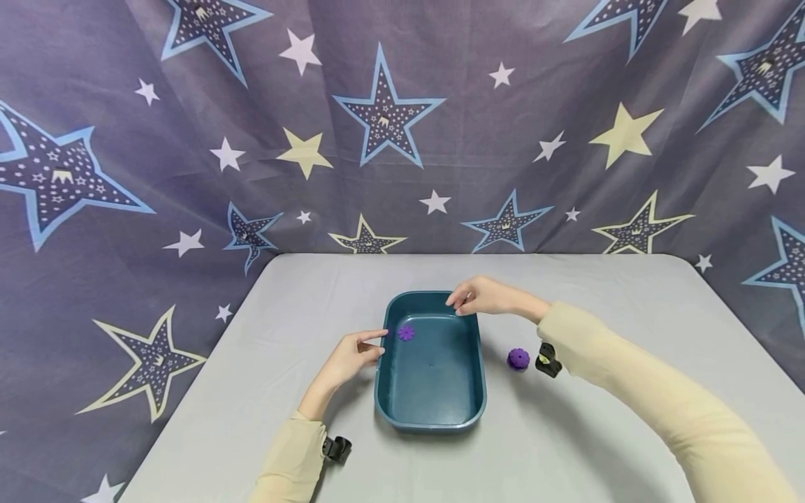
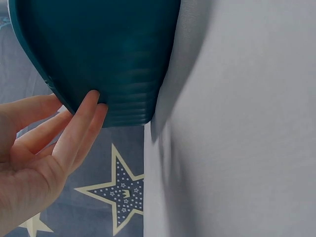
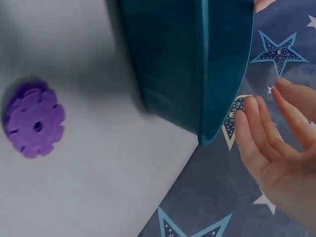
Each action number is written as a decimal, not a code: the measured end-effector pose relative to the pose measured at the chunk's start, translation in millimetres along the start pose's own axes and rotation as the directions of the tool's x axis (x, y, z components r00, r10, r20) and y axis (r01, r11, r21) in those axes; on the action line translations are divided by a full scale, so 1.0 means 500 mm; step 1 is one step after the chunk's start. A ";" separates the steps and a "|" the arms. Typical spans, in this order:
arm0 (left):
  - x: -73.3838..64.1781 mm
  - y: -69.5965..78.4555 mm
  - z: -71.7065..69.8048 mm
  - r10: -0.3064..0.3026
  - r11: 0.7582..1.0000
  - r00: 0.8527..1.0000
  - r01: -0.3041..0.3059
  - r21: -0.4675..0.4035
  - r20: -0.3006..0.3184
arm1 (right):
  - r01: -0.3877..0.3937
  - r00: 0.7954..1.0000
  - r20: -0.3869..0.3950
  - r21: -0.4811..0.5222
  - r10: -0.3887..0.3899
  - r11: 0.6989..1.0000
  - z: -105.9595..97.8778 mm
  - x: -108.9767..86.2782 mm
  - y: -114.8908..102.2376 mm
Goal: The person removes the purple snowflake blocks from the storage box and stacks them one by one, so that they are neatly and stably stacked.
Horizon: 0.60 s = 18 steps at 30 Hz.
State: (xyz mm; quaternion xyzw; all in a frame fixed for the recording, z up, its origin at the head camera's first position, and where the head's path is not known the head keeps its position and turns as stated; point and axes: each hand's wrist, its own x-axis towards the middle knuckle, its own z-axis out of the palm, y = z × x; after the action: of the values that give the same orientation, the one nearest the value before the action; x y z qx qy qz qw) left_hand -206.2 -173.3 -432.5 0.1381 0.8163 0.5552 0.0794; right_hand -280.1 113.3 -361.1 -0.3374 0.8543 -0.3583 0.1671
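Observation:
A teal rectangular plastic bin (image 1: pixel 430 391) stands in the middle of the table. One purple notched disc (image 1: pixel 406 333) lies inside it, near the left wall. My left hand (image 1: pixel 349 358) is at the bin's left side, its fairly straight fingers touching the rim and, in the left wrist view, the outer wall. Over the far right corner of the bin is my right hand (image 1: pixel 481 295), fingers loosely bent with nothing between them. To the right of the bin, a small stack of purple notched discs (image 3: pixel 35 121) with a central hole sits on the table, below my right forearm.
The table (image 1: pixel 251 412) has a pale grey cover. A grey-purple cloth (image 1: pixel 428 175) printed with stars hangs behind it and at the sides. Black camera mounts sit on the left wrist (image 1: pixel 337 449) and right wrist (image 1: pixel 548 360).

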 end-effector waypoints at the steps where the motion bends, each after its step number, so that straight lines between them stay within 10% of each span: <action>1: 0.000 0.000 0.000 0.000 1.000 1.000 0.000 0.001 -0.002 | -0.001 1.000 0.006 -0.004 0.001 1.000 0.001 0.006 -0.003; 18: -0.012 0.030 -0.002 -0.016 1.000 1.000 0.016 0.011 0.002 | -0.028 0.988 0.150 -0.090 0.041 0.996 0.064 0.102 -0.029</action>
State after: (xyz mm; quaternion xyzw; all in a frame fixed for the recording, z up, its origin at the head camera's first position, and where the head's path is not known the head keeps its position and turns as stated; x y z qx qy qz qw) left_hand -198.5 -170.7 -418.5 0.1325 0.8204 0.5498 0.0841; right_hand -293.2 54.1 -374.7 -0.3559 0.8597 -0.2908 0.2230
